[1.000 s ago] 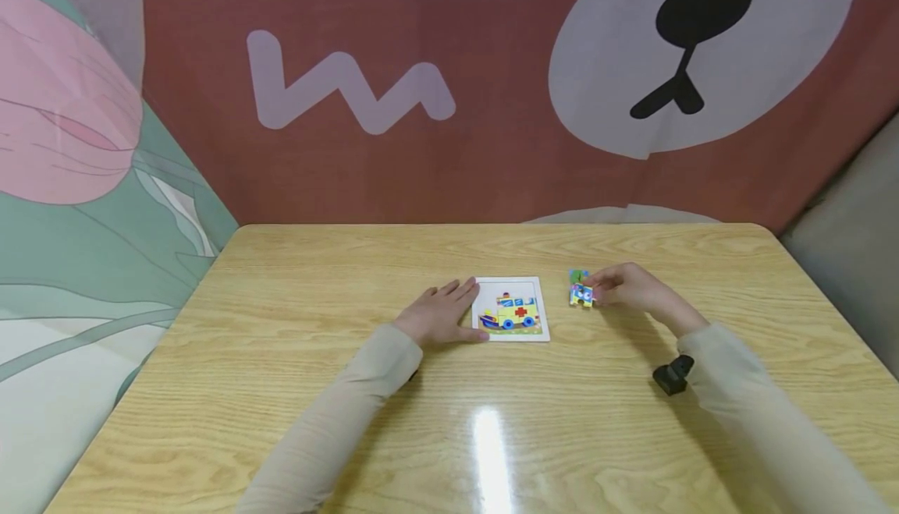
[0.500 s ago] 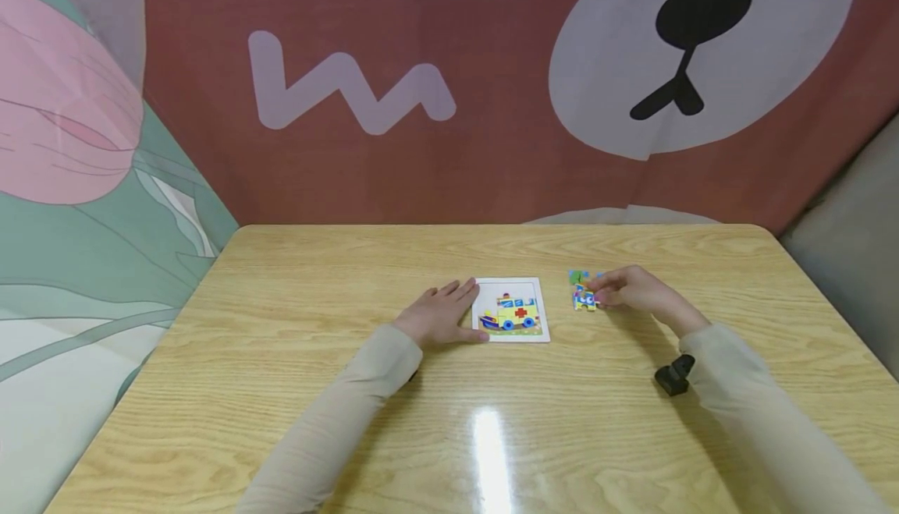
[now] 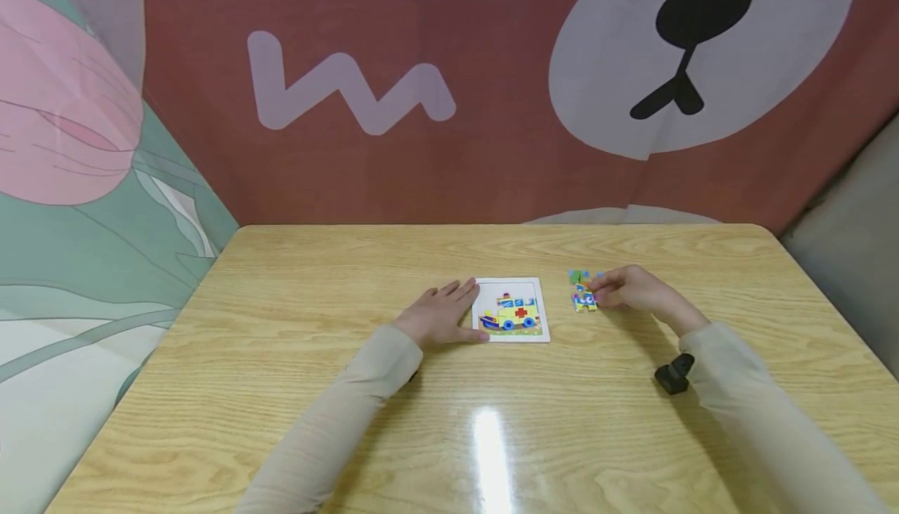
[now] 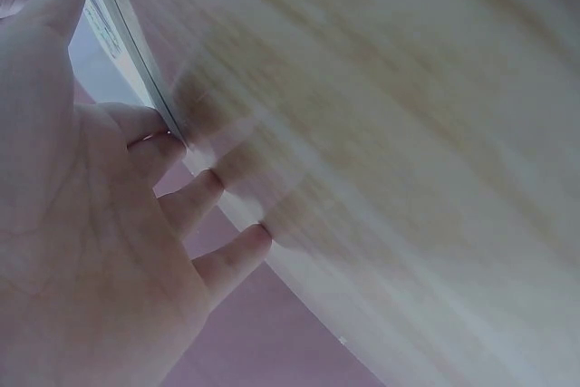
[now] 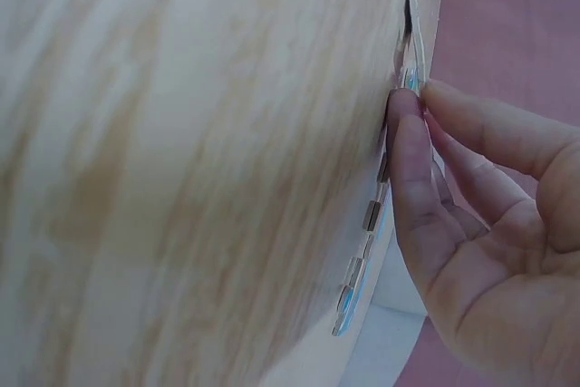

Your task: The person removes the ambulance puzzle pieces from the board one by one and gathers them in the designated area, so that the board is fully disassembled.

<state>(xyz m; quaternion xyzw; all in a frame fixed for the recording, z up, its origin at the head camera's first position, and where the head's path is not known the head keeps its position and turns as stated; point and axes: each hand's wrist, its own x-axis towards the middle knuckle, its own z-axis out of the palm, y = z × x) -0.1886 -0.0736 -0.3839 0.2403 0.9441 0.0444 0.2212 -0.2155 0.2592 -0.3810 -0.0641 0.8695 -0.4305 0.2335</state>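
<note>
- Backdrop cloth (image 3: 492,163): reddish-brown, with pale zigzag and bear-like muzzle print; hangs directly behind the table's far edge. Floral panel (image 3: 63,249) borders the table's left side.
- Table (image 3: 316,288): light wood, rounded far corners. Wood strip runs between the puzzle board and the far edge; broad stretch of wood lies nearer the person, between both forearms, with a light reflection on it. More wood to the left of the left hand and to the right of the right hand.
- Grey panel (image 3: 857,249): just beyond the right table edge.
- Sleeves: beige, left sleeve (image 3: 323,428) and right sleeve (image 3: 765,412) come in from the near edge, well apart.
- Left hand (image 3: 438,315): fingers spread, mostly straight, grasping nothing; fingertips and thumb rest at the board's left edge.
- Right hand (image 3: 635,292): thumb and forefinger pinch a puzzle piece at its edge, near the table surface.
- Puzzle board (image 3: 516,338): white rim, flat on table, about mid-width, between the hands. Yellow vehicle picture (image 3: 516,313) fills the lower part; upper part is white.
- Black wrist device (image 3: 673,376): at the right sleeve's cuff.
- Puzzle piece (image 3: 584,300): yellow and blue with eyes, right of the board, wood gap between.
- Green piece (image 3: 578,276): just beyond it toward the far edge, partly hidden by fingers.
</note>
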